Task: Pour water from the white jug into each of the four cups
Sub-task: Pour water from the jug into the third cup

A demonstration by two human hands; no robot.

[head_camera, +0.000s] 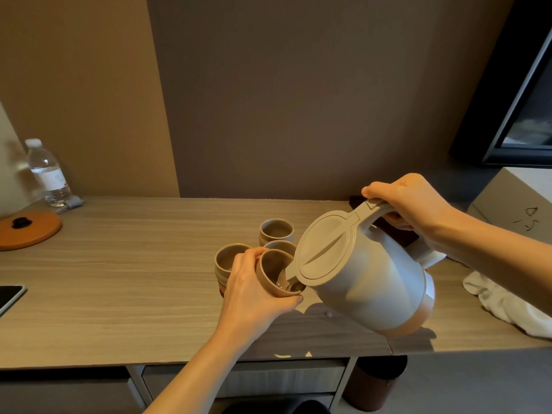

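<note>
Your right hand (415, 204) was closed around the looped handle of the white jug (364, 282), a smooth, matte plastic vessel with a rounded body, a flat oval lid and a band of orange at its base. The jug was tipped steeply to your left above the table's (119, 294) front edge, its short spout over the rim of the held cup (276, 274). Water ran from the spout into that cup.

Your left hand (254, 294) had its grip wrapped around the held cup from below and the side, lifted clear of the pale wood-grain table and tilted toward the jug. The cup was a small, handleless, tan ceramic piece with a darker inside.

Three more cups of the same make stood close together near the middle of the table: the left cup (228, 259), partly behind your left hand; the middle cup (279, 246), mostly hidden by the jug's lid; and the far cup (276, 230), nearer the back edge.

At the table's left end sat a round orange lid (30, 230) with a black knob, and a clear plastic bottle (47, 174) stood in the back left corner. A crumpled white cloth (507, 303) lay at the right end
</note>
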